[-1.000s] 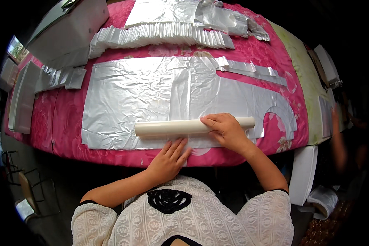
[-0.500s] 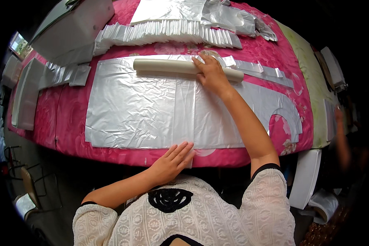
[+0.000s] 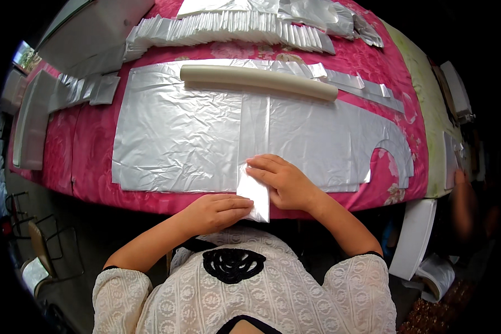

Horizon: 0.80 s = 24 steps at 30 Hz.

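Note:
A wide sheet of silver plastic film lies flat on a table with a pink flowered cloth. A narrow strip of clear plastic runs down the sheet's middle and hangs over the near edge. My left hand and my right hand both pinch the strip's near end at the table edge. A long cream cardboard tube rests across the far side of the sheet, apart from both hands.
A row of stacked folded silver bags lines the far edge. More silver pieces lie at the left, crumpled film at the back right. White boards lean at the right; a metal chair stands lower left.
My right hand rolled the tube from the near edge to the far side, left it there, and came back. Both hands now hold the strip's near end.

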Motion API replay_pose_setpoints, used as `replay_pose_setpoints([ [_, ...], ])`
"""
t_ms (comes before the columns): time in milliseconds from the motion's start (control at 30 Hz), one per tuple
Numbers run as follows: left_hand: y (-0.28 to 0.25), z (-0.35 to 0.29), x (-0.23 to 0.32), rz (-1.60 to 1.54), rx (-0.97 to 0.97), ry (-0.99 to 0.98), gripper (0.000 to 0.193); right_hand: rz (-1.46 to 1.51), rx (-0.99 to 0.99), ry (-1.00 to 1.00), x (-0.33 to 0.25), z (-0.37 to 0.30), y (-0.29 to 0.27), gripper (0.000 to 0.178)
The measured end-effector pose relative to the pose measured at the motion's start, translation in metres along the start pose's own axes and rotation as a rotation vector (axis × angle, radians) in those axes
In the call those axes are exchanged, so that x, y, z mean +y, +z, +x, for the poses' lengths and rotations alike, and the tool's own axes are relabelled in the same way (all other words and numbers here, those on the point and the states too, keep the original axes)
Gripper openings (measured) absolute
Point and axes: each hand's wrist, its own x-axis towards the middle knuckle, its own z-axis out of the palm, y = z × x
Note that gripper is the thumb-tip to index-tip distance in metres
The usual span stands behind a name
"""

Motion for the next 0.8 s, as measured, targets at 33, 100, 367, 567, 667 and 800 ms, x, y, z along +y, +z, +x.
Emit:
replay_pose_setpoints([
  [33, -0.002, 0.003, 0.000, -0.008, 0.057, 0.002, 0.032, 0.011, 0.019, 0.023, -0.001, 0.000, 0.000, 0.046],
  [100, -0.010, 0.011, -0.001, -0.023, 0.170, 0.005, 0.037, -0.047, 0.121, 0.045, 0.000, 0.000, 0.007, 0.039],
  [367, -0.009, 0.031, -0.023, 0.350, 0.017, -0.229, 0.058, -0.154, 0.251, 0.085, 0.000, -0.002, 0.011, 0.030],
  [567, -0.019, 0.052, -0.026, 0.076, 0.148, -0.474, 0.045, -0.029, 0.270, 0.215, 0.012, 0.005, -0.002, 0.019],
  [667, -0.028, 0.064, -0.025, -0.372, 0.293, -0.798, 0.040, 0.304, 0.136, 0.688, 0.008, 0.025, -0.019, 0.016],
  [800, -0.014, 0.058, -0.035, 0.069, 0.422, -0.565, 0.052, 0.562, 0.038, 0.943, 0.024, 0.043, -0.027, 0.022],
])
